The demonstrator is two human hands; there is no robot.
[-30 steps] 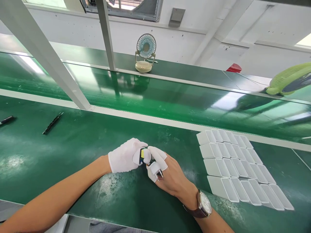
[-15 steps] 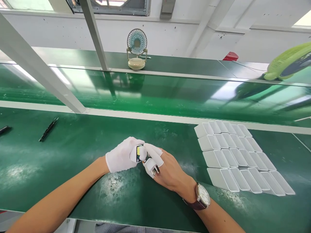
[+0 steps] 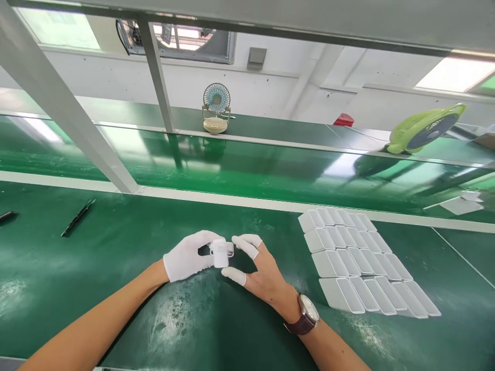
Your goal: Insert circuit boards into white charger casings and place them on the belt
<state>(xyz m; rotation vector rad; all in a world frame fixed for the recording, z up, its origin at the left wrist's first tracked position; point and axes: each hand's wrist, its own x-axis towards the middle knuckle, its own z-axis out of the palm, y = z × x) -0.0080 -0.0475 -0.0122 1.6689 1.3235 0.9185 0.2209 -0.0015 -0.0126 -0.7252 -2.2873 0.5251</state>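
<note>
In the head view my left hand (image 3: pixel 189 256), in a white glove, pinches a small white plug adapter (image 3: pixel 220 254) between thumb and fingers. The adapter is held above the green table, with a smaller light-coloured part sticking out on its right side. My right hand (image 3: pixel 258 265) wears white finger covers on its thumb and fingers. Its fingers are apart, just right of and below the adapter, and whether a tip touches it I cannot tell. The adapter's prongs and circuit board do not show now.
Rows of white plastic cases (image 3: pixel 359 260) stand to the right on the green table (image 3: pixel 127 288). A black pen-like tool (image 3: pixel 78 218) lies at the left. Behind are a slanted grey post (image 3: pixel 77 108), a small fan (image 3: pixel 216 103) and a green fan (image 3: pixel 425 129).
My right hand has let go of the adapter and opened, moving slightly right. The adapter has turned, so its prongs and circuit board no longer show. The view has tilted up.
</note>
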